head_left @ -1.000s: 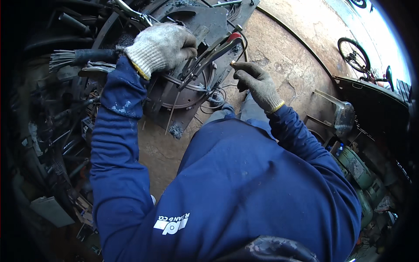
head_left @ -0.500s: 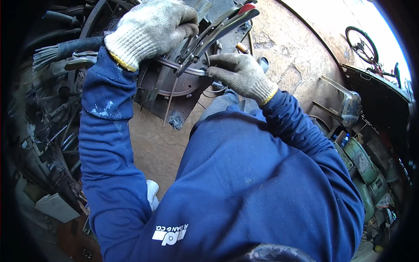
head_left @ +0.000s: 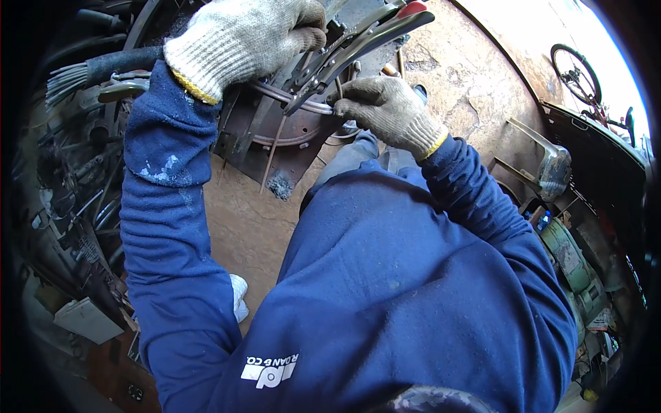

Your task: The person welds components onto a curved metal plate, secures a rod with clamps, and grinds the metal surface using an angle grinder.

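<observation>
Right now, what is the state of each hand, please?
Left hand: fingers curled; whether it holds something cannot be told.
Right hand: fingers bent, tips at the curved metal rod; whether it grips cannot be told.

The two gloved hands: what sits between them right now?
In the head view, metal locking pliers lie between the left hand and the right hand, with a curved metal rod at their jaw end.
</observation>
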